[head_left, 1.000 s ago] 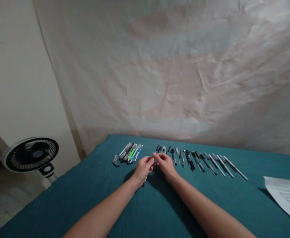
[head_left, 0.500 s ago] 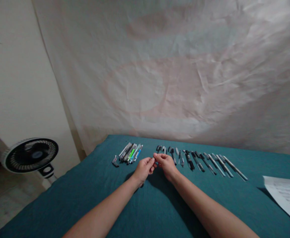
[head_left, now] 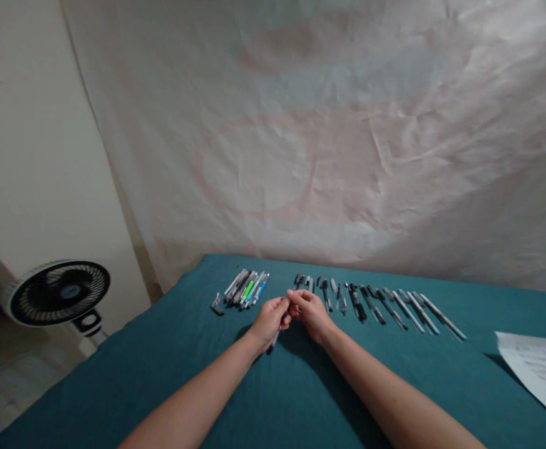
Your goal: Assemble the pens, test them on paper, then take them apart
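Note:
My left hand (head_left: 269, 321) is closed around a slim pen (head_left: 275, 338) with a clear barrel. Its dark lower end sticks out below the palm toward me. My right hand (head_left: 311, 310) pinches at the pen's upper end, fingertips touching those of my left hand. Fingers hide most of the pen, so whether a cap is on it I cannot tell. Just beyond my right hand lies a spread row of pens (head_left: 357, 303), mostly black, clear and white. Left of my hands, a tight bundle of pens (head_left: 247, 289) includes bright green and blue ones.
A teal cloth (head_left: 198, 374) covers the table. One small dark and clear piece (head_left: 217, 304) lies left of the bundle. Printed paper (head_left: 539, 368) rests at the right edge. Off the table's left side stands a black fan (head_left: 62, 293); a wrinkled sheet (head_left: 301, 156) hangs behind.
More of the pen's lower end now shows below my left hand, its angle slightly changed. My right fingertips have shifted slightly left. The pens on the table have not moved.

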Tool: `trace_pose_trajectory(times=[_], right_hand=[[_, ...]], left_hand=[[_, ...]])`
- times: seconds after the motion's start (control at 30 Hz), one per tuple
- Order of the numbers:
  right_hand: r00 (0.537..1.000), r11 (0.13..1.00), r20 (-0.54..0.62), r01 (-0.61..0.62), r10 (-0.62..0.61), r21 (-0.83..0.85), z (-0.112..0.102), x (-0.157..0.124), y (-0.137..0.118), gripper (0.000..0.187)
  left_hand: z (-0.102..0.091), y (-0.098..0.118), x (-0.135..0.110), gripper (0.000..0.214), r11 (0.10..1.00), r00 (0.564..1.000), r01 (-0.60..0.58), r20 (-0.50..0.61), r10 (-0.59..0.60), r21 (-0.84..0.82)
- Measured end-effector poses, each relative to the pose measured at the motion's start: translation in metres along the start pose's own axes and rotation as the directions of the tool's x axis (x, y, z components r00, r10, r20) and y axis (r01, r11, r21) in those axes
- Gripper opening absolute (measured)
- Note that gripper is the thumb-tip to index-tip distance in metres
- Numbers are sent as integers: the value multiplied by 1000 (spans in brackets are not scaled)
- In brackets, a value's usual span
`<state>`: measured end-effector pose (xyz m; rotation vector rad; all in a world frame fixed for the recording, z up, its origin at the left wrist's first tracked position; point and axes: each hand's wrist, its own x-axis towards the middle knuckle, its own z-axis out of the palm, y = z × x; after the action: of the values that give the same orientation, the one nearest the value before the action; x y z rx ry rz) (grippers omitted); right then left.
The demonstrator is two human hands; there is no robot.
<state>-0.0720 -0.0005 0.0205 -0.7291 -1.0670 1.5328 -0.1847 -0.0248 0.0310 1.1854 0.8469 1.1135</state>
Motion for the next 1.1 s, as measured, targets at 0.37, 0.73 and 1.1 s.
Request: trace_pose_trajectory(times=[0.37,0.73,1.1], right_hand=[[998,992,42,-58,53,111,1,-1,-4,32],[997,991,52,-62,56,119,-2,1,-3,32],[999,999,-33,31,-32,-40,-5,2,0,33]], left_hand=[[1,2,0,35,998,999,39,-12,-40,-57],[2,2,-1,33,995,998,66,-11,-67,-75],[0,1,-1,32,995,998,70,13,-69,-65]])
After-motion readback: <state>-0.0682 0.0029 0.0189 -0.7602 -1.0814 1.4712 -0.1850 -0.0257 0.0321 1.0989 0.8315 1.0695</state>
